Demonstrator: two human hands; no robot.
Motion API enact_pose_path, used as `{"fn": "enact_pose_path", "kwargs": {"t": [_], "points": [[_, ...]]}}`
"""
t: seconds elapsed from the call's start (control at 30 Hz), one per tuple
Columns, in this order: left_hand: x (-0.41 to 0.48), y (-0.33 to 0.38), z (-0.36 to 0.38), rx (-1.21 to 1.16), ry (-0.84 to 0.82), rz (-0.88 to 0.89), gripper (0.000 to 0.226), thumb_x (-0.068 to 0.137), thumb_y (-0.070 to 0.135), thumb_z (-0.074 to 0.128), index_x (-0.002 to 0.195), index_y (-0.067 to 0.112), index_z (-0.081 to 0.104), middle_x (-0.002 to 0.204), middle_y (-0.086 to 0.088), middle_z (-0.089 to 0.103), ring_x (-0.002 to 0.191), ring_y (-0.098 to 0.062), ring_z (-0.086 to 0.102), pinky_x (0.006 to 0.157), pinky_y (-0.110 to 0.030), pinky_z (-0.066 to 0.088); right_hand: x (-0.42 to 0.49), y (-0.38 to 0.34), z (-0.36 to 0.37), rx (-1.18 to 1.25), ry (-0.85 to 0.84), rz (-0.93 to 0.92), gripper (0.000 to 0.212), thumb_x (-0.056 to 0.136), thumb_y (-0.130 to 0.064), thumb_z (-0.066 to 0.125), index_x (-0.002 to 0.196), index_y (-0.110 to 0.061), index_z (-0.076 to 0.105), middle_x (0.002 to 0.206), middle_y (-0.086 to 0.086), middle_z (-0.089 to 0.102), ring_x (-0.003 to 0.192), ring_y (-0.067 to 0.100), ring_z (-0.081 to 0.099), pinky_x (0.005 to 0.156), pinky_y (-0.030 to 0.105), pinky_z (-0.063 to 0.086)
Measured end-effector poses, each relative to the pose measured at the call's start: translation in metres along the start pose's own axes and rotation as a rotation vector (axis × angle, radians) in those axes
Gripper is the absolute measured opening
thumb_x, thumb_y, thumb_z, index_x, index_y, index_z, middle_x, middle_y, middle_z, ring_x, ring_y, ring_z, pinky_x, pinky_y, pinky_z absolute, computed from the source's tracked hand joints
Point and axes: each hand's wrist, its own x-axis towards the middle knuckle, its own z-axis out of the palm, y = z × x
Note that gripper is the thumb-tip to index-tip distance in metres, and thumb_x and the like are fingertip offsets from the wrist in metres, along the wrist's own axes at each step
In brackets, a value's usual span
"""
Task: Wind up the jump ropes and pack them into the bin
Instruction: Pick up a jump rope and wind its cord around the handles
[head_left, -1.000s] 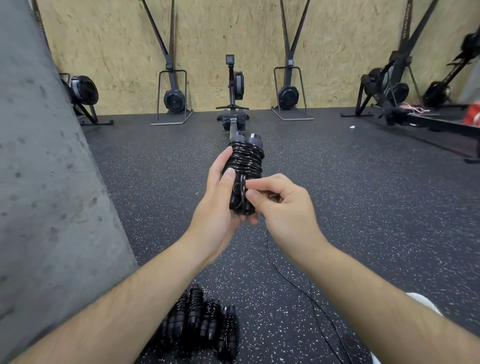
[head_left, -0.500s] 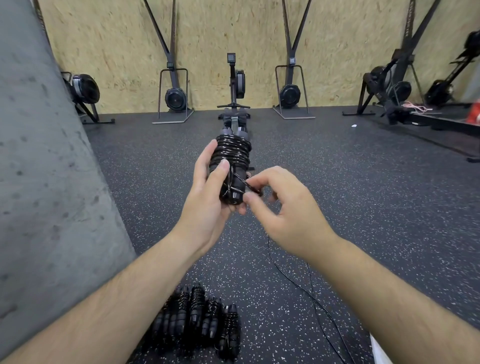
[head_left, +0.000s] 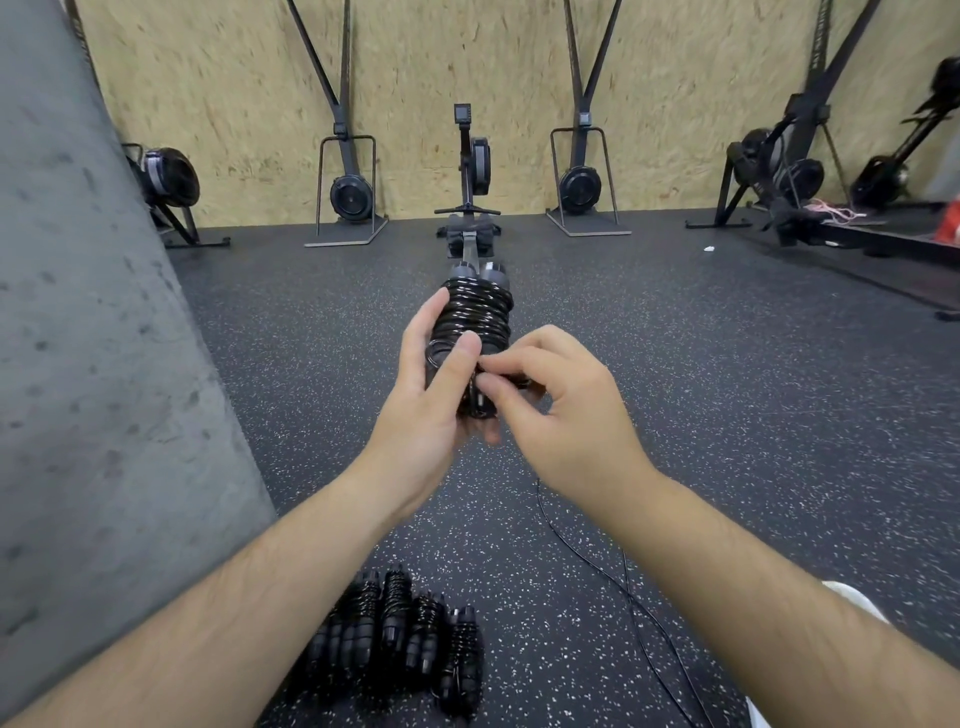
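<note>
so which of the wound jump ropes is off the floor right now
The wound jump rope gripped in the left hand, with the right hand pinching at it. The other bundles lie side by side on the floor.

Here's the black jump rope (head_left: 475, 317), held up at centre, its two handles side by side and pointing away, grey end caps showing at the far tip. Glossy black cord is coiled tightly round the handles in many turns. The left hand (head_left: 415, 410) grips the bundle from the left, thumb across the coils, while the right hand (head_left: 566, 415) pinches at the near end. A thin loose cord (head_left: 597, 564) shows below the right hand and snakes across the floor (head_left: 727, 415). Near the bottom edge, several wound ropes (head_left: 400, 639) lie side by side, touching, each black and tightly coiled.
</note>
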Motion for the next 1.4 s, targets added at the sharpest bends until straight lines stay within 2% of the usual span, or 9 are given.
{"fn": "enact_pose_path", "kwargs": {"t": [0.13, 0.3, 0.43, 0.63, 0.87, 1.1, 1.17, 1.23, 1.4], "points": [[0.004, 0.006, -0.003, -0.053, 0.016, 0.020, 0.059, 0.092, 0.035, 0.058, 0.146, 0.044, 0.037, 0.109, -0.009, 0.071, 0.074, -0.022, 0.064, 0.051, -0.033, 0.046, 0.003, 0.007, -0.012, -0.039, -0.076, -0.012, 0.020, 0.091, -0.020, 0.069, 0.110, -0.014, 0.069, 0.108, -0.005, 0.058, 0.105, 0.016, 0.056, 0.086, 0.034, 0.049], [0.006, 0.000, -0.007, -0.009, -0.002, 0.027, 0.061, 0.094, 0.033, 0.060, 0.149, 0.043, 0.034, 0.106, -0.011, 0.070, 0.071, -0.023, 0.061, 0.052, -0.034, 0.046, 0.000, 0.008, -0.007, -0.122, -0.009, -0.078, 0.005, 0.091, -0.011, 0.069, 0.093, -0.010, 0.074, 0.087, -0.005, 0.062, 0.091, 0.015, 0.055, 0.078, 0.027, 0.043], [0.006, -0.011, -0.005, 0.049, -0.030, 0.024, 0.060, 0.095, 0.033, 0.061, 0.148, 0.044, 0.036, 0.112, -0.008, 0.067, 0.075, -0.025, 0.057, 0.053, -0.033, 0.046, 0.002, 0.004, -0.003, -0.231, 0.018, -0.151, 0.011, 0.091, -0.010, 0.064, 0.088, -0.011, 0.075, 0.081, -0.002, 0.058, 0.085, 0.022, 0.052, 0.073, 0.038, 0.045], [0.009, -0.006, -0.012, -0.069, -0.012, 0.018, 0.060, 0.094, 0.030, 0.058, 0.149, 0.043, 0.035, 0.112, -0.009, 0.068, 0.069, -0.021, 0.057, 0.051, -0.032, 0.045, 0.006, 0.011, -0.002, -0.025, -0.084, -0.027, 0.018, 0.092, -0.017, 0.066, 0.109, -0.010, 0.070, 0.105, -0.002, 0.057, 0.103, 0.022, 0.058, 0.083, 0.036, 0.053], [0.007, -0.018, -0.015, -0.015, -0.021, -0.019, 0.065, 0.090, 0.034, 0.060, 0.150, 0.042, 0.035, 0.110, -0.003, 0.070, 0.079, -0.023, 0.057, 0.053, -0.032, 0.044, 0.003, 0.008, 0.014, -0.105, 0.024, -0.048, 0.008, 0.087, -0.003, 0.070, 0.086, -0.008, 0.076, 0.081, -0.003, 0.056, 0.083, 0.016, 0.053, 0.078, 0.025, 0.044], [0.015, -0.036, -0.042, 0.478, 0.076, 0.062, 0.063, 0.100, 0.029, 0.063, 0.146, 0.057, 0.031, 0.120, 0.002, 0.069, 0.083, -0.013, 0.063, 0.078, -0.044, 0.056, 0.005, 0.005, 0.035, 0.189, -0.054, 0.538, 0.019, 0.094, -0.029, 0.060, 0.111, -0.022, 0.066, 0.096, -0.011, 0.069, 0.090, 0.005, 0.066, 0.089, 0.040, 0.056], [0.014, -0.040, -0.051, 0.695, 0.014, 0.057, 0.073, 0.096, 0.032, 0.065, 0.148, 0.062, 0.022, 0.130, -0.007, 0.055, 0.090, -0.002, 0.059, 0.096, -0.029, 0.053, 0.006, 0.009, 0.044, 0.344, -0.085, 0.716, 0.037, 0.090, -0.052, 0.059, 0.117, -0.026, 0.062, 0.098, -0.010, 0.069, 0.092, 0.008, 0.067, 0.092, 0.046, 0.055], [0.011, -0.040, -0.058, 0.828, -0.023, 0.015, 0.083, 0.095, 0.028, 0.066, 0.151, 0.061, 0.015, 0.131, -0.005, 0.042, 0.092, 0.007, 0.059, 0.085, -0.012, 0.047, 0.007, 0.014, 0.051, 0.326, -0.145, 0.764, 0.059, 0.084, -0.065, 0.062, 0.128, -0.027, 0.055, 0.106, -0.009, 0.067, 0.097, 0.007, 0.067, 0.092, 0.041, 0.055], [0.009, -0.047, -0.084, 0.850, -0.051, -0.006, 0.101, 0.086, 0.017, 0.075, 0.152, 0.060, 0.012, 0.137, 0.004, 0.032, 0.098, 0.011, 0.059, 0.082, -0.016, 0.051, 0.009, 0.040, 0.082, 0.365, -0.211, 0.847, 0.075, 0.071, -0.057, 0.080, 0.131, -0.025, 0.048, 0.107, -0.007, 0.071, 0.094, 0.010, 0.071, 0.088, 0.038, 0.057]]}}
